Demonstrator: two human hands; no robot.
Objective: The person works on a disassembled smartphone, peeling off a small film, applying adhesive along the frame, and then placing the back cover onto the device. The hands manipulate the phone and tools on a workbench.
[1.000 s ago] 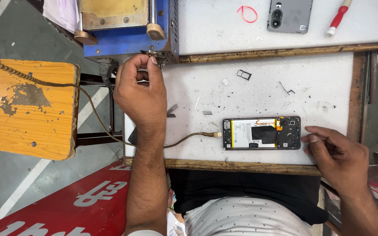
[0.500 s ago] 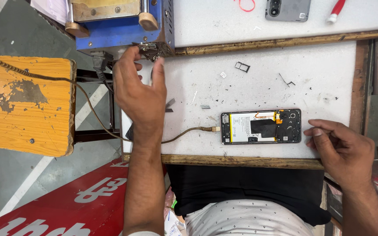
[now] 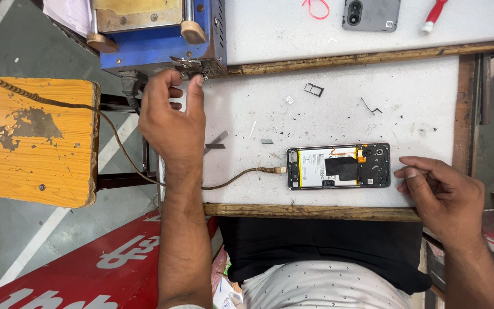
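Note:
An opened phone (image 3: pixel 338 166) lies back-up on the white table (image 3: pixel 338 109), its battery and boards showing. A braided cable (image 3: pixel 241 177) is plugged into its left end. My left hand (image 3: pixel 170 126) reaches up to the lower corner of a blue machine (image 3: pixel 144 43). Its thumb tip rests on a small metal bracket (image 3: pixel 192 64) there, and the fingers are loosely curled and hold nothing that I can see. My right hand (image 3: pixel 444 197) rests at the table's front right, fingers bent, fingertips just off the phone's right end.
A SIM tray (image 3: pixel 314 90), a bent metal pin (image 3: pixel 371 107) and dark tweezers (image 3: pixel 217 142) lie loose on the table. On the far bench are a grey back cover (image 3: pixel 371 14), a red-handled tool (image 3: pixel 434 16) and a red loop (image 3: pixel 315 8). A yellow stool (image 3: pixel 41 143) stands at the left.
My left hand's fingers have curled in from a flat reach, with the thumb now at the machine's bracket. My right hand has hardly moved beside the phone.

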